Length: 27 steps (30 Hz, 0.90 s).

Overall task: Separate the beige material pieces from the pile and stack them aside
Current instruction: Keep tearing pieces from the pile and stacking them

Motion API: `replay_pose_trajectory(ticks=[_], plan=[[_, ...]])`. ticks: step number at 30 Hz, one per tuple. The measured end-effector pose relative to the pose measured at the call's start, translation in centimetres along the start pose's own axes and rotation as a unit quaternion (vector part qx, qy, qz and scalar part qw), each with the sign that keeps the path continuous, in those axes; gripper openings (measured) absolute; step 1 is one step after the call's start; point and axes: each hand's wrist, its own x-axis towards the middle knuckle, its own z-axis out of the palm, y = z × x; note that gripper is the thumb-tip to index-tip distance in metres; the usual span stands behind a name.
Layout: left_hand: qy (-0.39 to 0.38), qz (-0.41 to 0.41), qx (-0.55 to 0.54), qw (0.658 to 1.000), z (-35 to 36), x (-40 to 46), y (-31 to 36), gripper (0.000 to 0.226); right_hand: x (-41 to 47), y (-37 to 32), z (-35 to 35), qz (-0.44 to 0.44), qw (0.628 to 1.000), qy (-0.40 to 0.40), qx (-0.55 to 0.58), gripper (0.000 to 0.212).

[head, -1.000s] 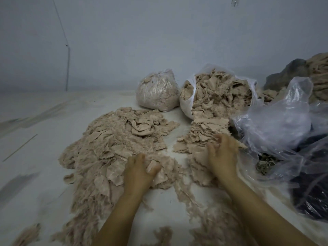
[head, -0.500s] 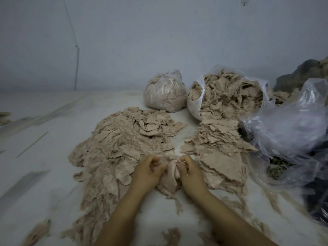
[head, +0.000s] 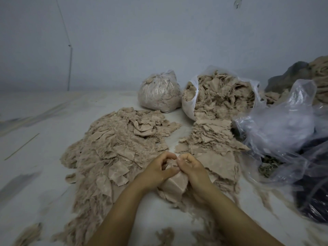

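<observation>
A wide loose pile of beige material pieces [head: 113, 150] spreads over the white surface at centre left. To its right lies a flatter stack of beige pieces [head: 211, 139], running toward me. Between the two, my left hand [head: 158, 169] and my right hand [head: 192, 167] meet, fingers curled, and both pinch one beige piece [head: 174, 186] that hangs down between my wrists. Fingertips of both hands touch at the top of the piece.
An open white bag full of beige scraps [head: 220, 95] lies behind the stack, a tied clear bag [head: 159, 94] beside it. Crumpled clear plastic [head: 284, 132] over dark material [head: 312, 192] crowds the right. Loose fluff [head: 165, 236] dots the near surface. A thin stick [head: 22, 146] lies at left.
My right hand left the stack on the right and came to the middle. Both hands now hold one piece together, and have lifted it slightly toward me.
</observation>
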Motion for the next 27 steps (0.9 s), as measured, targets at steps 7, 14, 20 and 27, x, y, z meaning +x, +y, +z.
replay_pose_trajectory(ticks=[7, 14, 20, 27], plan=[[-0.027, -0.040, -0.065, 0.997, -0.6, -0.3, -0.8, 0.032, 0.2, 0.3, 0.5, -0.060, 0.981, 0.164, -0.081, 0.011], [0.072, -0.001, -0.065, 0.995, -0.5, -0.2, -0.4, 0.026, -0.1, -0.1, 0.5, -0.014, 0.987, 0.113, -0.114, 0.034], [0.223, -0.007, 0.043, 0.974, -1.9, 0.1, -1.0, 0.036, 0.2, 0.0, -0.5, 0.023, 0.983, 0.176, -0.056, 0.028], [-0.022, -0.068, -0.005, 0.997, -0.7, -0.8, -1.0, 0.035, 0.6, 0.0, 1.1, 0.002, 0.983, 0.183, -0.029, 0.020]])
